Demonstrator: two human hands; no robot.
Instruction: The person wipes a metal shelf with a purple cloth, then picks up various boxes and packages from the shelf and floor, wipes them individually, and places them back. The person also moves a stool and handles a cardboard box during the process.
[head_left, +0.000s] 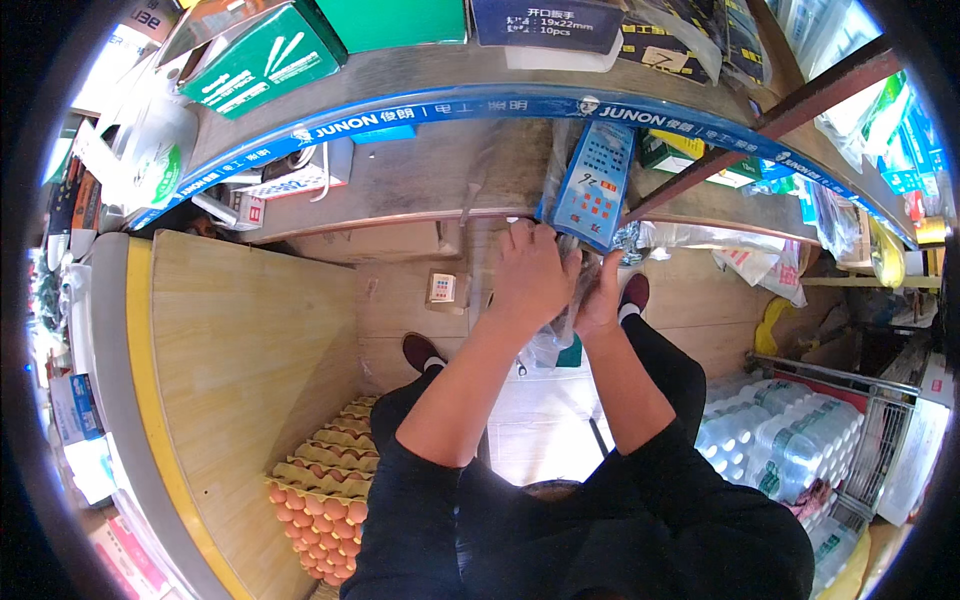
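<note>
Both my hands are at the front edge of the lower wooden shelf (420, 180), around a clear plastic bag (556, 330). My left hand (534, 274) bends its fingers over the bag's upper part. At the bag's other side is my right hand (600, 296), its thumb pointing up beside a blue printed card (596, 184). The card lies slanted over the shelf edge, with clear plastic along its side. Shiny metal pieces in plastic (627, 238) show just beyond the thumb. What the bag holds is mostly hidden by my hands.
Boxes, among them a green one (270, 64), stand on the upper shelf (420, 69). A reddish metal brace (697, 176) crosses at right. Stacked egg trays (330, 465) are low left beside a wooden panel (247, 330). Packs of bottled water (787, 427) sit low right. A small carton (448, 291) lies below the shelf.
</note>
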